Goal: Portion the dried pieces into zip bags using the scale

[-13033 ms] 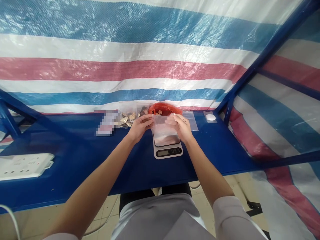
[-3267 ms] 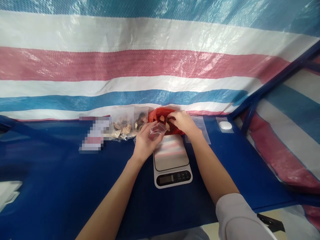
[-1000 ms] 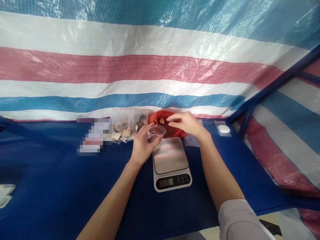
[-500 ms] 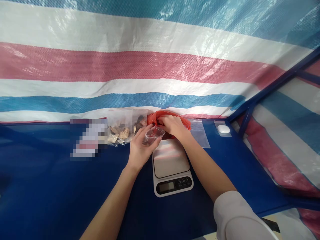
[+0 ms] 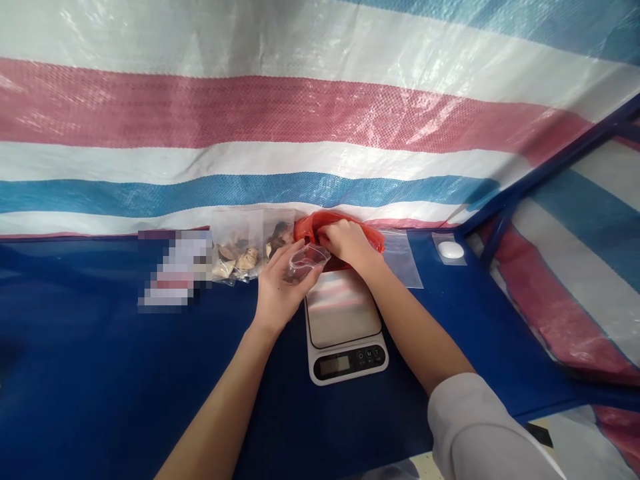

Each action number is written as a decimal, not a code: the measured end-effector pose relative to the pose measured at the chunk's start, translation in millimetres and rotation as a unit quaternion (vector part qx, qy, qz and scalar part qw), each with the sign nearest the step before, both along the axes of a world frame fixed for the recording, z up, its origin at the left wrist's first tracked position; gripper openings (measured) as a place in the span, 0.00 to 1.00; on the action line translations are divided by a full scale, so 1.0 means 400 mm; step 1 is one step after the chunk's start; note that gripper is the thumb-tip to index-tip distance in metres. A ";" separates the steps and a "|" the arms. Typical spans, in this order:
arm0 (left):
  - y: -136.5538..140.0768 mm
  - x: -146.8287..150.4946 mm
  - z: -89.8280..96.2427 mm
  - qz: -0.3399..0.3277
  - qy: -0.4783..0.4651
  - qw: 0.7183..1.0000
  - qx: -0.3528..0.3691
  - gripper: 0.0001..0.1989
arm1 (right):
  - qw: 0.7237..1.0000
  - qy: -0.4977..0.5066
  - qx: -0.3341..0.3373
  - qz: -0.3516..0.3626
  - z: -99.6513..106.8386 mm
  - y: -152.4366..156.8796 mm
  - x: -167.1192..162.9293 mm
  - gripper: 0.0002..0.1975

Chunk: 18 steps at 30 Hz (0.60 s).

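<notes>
My left hand point(image 5: 283, 287) is wrapped round a small clear plastic cup point(image 5: 309, 259), tilted above the far left corner of the kitchen scale point(image 5: 344, 310). My right hand point(image 5: 345, 241) reaches into the mouth of a red plastic bag point(image 5: 370, 233) behind the scale. Its fingers are bent, and the bag partly hides the fingertips, so what they grip cannot be made out. Dark contents show low in the bag beside the cup. The scale has a bare metal plate and a dark display at its front.
Clear bags with dried pale pieces point(image 5: 245, 259) and dark pieces point(image 5: 279, 240) lie left of the red bag. A flat clear bag point(image 5: 404, 260) and a white oval item point(image 5: 451, 250) lie to the right on the blue table point(image 5: 125, 373). Striped sheeting point(image 5: 250, 113) hangs behind.
The view has tilted slightly, shifting the scene upward at the table. My left hand still holds the cup; my right hand stays at the red bag with its fingers a little more curled.
</notes>
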<state>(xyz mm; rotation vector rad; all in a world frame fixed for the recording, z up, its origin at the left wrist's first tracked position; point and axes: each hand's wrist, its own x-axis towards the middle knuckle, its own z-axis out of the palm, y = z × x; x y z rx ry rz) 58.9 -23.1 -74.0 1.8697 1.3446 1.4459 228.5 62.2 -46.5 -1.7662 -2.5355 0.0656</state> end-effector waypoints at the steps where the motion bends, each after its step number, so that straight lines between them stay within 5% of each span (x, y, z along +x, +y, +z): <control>1: 0.000 0.000 0.000 -0.001 -0.001 1.000 0.001 0.23 | 1.000 0.019 0.008 0.004 -0.001 -0.008 0.005 0.15; 9: -0.003 0.000 0.000 0.000 0.001 1.000 0.003 0.23 | 0.965 0.261 -0.006 0.012 -0.003 -0.042 0.045 0.10; 18: 0.000 -0.004 -0.004 -0.032 0.003 0.999 0.009 0.23 | 0.848 0.511 -0.129 0.053 0.105 -0.107 0.120 0.11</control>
